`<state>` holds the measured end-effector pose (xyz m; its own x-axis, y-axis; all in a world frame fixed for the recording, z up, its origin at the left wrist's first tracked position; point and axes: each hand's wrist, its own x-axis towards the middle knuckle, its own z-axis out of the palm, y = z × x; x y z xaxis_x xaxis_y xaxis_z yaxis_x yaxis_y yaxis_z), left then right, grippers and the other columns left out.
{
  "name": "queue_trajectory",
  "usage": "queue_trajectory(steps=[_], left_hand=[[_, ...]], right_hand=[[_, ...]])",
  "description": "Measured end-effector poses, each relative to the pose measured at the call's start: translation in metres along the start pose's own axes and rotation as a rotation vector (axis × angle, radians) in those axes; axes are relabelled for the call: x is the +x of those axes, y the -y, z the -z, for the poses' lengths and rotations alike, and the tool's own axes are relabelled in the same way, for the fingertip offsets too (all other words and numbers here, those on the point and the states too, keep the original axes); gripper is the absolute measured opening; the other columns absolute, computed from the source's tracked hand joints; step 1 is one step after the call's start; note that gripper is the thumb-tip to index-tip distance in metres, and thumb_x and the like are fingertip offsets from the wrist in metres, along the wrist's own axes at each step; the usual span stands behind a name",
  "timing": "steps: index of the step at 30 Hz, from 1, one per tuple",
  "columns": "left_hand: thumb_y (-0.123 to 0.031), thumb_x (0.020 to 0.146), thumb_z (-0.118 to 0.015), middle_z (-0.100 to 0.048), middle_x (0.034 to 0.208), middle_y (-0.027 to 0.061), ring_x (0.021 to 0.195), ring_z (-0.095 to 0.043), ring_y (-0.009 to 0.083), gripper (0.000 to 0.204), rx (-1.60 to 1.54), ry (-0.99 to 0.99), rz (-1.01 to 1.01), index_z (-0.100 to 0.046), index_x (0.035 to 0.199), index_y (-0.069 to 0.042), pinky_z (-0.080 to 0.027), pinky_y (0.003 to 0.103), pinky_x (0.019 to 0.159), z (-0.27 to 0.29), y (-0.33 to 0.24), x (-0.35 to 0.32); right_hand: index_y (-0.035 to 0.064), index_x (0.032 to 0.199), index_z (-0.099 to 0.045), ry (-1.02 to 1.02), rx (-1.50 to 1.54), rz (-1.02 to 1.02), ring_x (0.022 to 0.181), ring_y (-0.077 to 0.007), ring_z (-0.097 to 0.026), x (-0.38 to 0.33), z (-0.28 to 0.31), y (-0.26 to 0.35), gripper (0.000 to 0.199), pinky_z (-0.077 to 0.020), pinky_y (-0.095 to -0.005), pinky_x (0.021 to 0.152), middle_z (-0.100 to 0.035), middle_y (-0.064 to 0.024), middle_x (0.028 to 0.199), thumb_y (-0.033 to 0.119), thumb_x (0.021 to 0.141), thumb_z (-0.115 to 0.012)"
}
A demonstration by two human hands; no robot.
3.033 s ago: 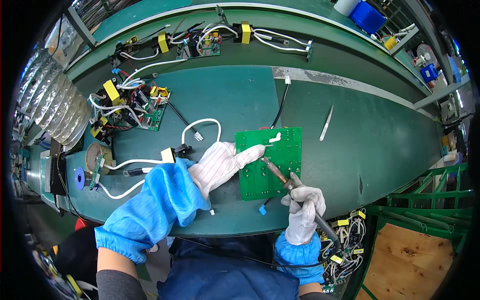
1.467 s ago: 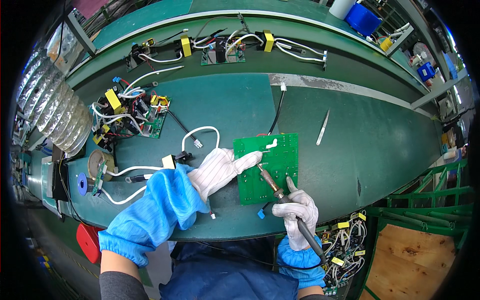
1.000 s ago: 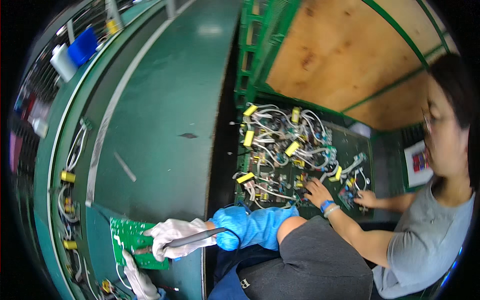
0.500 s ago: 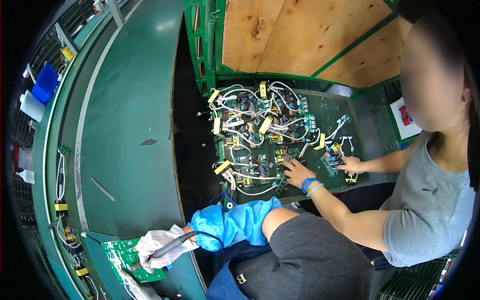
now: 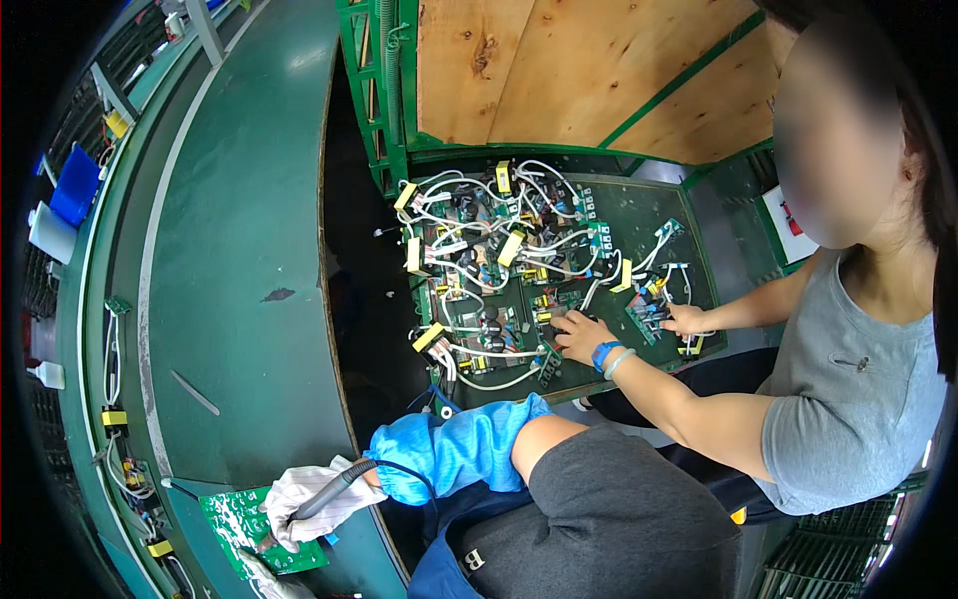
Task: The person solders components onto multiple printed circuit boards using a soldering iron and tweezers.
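My right hand (image 5: 302, 507), in a white striped glove with a blue sleeve (image 5: 454, 444) above it, is closed around the grey handle of a soldering iron (image 5: 334, 489). Its black cable loops back over the sleeve. Beneath this hand lies a green circuit board (image 5: 228, 516), spotted with shiny white patches, at the near edge of the green bench. My left hand (image 5: 271, 581), also gloved, meets the board's near side at the bottom of the picture. Most of that hand is cut off and its grip is hidden. The iron's tip is also out of sight.
On my right, a co-worker's two hands (image 5: 584, 337) (image 5: 687, 319) touch wired circuit boards on a green table (image 5: 654, 205). Several boards with white cables and yellow transformers (image 5: 424, 337) crowd it. More wired boards (image 5: 130, 474) line the bench's left side. A thin strip (image 5: 195, 392) lies on the bench (image 5: 244, 220).
The whole view has shifted slightly, so the scene sits a little further left. My hands stay at the board, the right still holding the soldering iron.
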<state>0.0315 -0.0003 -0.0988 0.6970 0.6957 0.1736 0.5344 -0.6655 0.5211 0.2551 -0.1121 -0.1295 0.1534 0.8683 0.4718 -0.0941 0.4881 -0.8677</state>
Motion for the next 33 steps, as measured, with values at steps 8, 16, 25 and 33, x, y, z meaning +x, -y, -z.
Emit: queue_trajectory(steps=[8, 16, 25, 33], left_hand=[[-0.010, 0.089, -0.053, -0.058, 0.120, 0.0288, 0.103, -0.059, 0.0386, 0.051, -0.042, 0.004, -0.076, -0.044, 0.137, 0.005, -0.047, 0.041, 0.091, -0.012, 0.037, -0.006], [-0.045, 0.103, -0.033, -0.056, 0.118, 0.0131, 0.105, -0.055, 0.0167, 0.054, -0.930, 0.022, 0.501, -0.050, 0.126, 0.001, -0.044, 0.031, 0.092, -0.014, -0.007, 0.011], [-0.055, 0.093, -0.048, -0.069, 0.082, 0.0158, 0.076, -0.066, 0.0227, 0.061, -0.504, 0.111, 0.604, -0.066, 0.107, 0.001, -0.051, 0.035, 0.069, -0.007, -0.005, 0.002], [-0.070, 0.084, -0.047, -0.063, 0.071, 0.0234, 0.061, -0.061, 0.0349, 0.073, -0.452, -0.050, 0.496, -0.070, 0.083, 0.000, -0.047, 0.045, 0.058, -0.033, -0.015, 0.016]], right_hand=[[0.0067, 0.072, -0.068, -0.042, -0.030, 0.043, 0.069, -0.0220, -0.062, -0.008, -0.002, -0.009, 0.011, -0.0464, -0.0336, 0.062, -0.066, -0.0081, 0.075, 0.014, 0.070, -0.060], [0.0042, 0.074, -0.068, 0.038, -0.023, -0.010, 0.075, -0.0246, -0.063, 0.005, 0.003, 0.007, 0.013, -0.0474, -0.0355, 0.067, -0.067, -0.0113, 0.077, 0.013, 0.073, -0.059], [0.0058, 0.079, -0.067, 0.037, -0.061, -0.212, 0.074, -0.0241, -0.064, 0.007, -0.005, 0.018, 0.014, -0.0403, -0.0500, 0.103, -0.066, -0.0092, 0.077, 0.016, 0.084, -0.060], [-0.0002, 0.083, -0.059, -0.114, -0.222, -0.043, 0.074, -0.0215, -0.055, -0.005, -0.018, 0.033, 0.027, -0.0458, -0.0330, 0.072, -0.059, -0.0105, 0.078, 0.024, 0.084, -0.046]])
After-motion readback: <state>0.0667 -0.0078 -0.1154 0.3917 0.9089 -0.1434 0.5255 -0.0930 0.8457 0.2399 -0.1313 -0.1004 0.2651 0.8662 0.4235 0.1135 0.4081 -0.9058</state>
